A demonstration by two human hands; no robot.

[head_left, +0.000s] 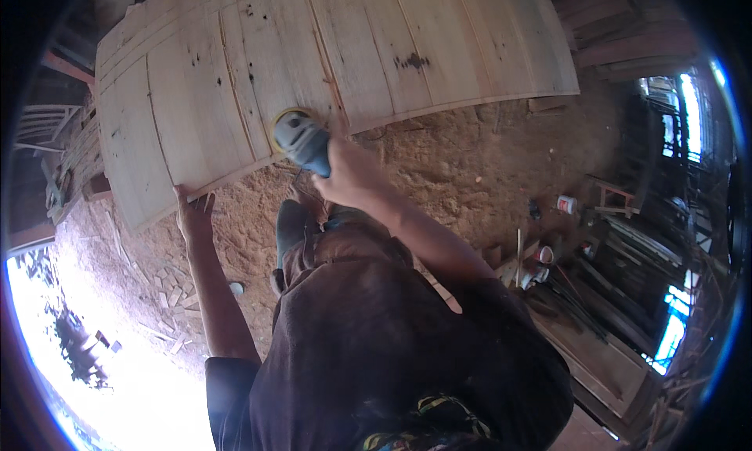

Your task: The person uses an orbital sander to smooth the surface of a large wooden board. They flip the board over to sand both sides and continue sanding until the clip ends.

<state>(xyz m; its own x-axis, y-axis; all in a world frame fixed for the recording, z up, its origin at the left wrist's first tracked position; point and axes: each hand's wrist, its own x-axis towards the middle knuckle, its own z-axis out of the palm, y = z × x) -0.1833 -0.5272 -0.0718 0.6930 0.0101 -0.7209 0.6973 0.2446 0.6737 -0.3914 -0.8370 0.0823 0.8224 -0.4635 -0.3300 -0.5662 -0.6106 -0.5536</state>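
A wide panel of joined wooden boards (pixel 196 106) stretches across the upper part of the head view, with dark knots and lines between the boards. In my right hand (pixel 350 173) is a grey and blue power sander (pixel 301 141) with a yellow-rimmed round disc. The disc rests at the panel's near edge, and my fingers wrap round the tool's body. My left hand (pixel 193 208) grips the near edge of the panel toward its left corner, thumb on top and the other fingers partly hidden below.
Brown sawdust-like dirt (pixel 454 177) covers the ground, with wood scraps (pixel 176 290) at the left. White buckets (pixel 565 204) and stacked planks (pixel 627 294) stand on the right. More timber (pixel 78 165) lies beyond the panel's left side. Bright daylight enters at the lower left.
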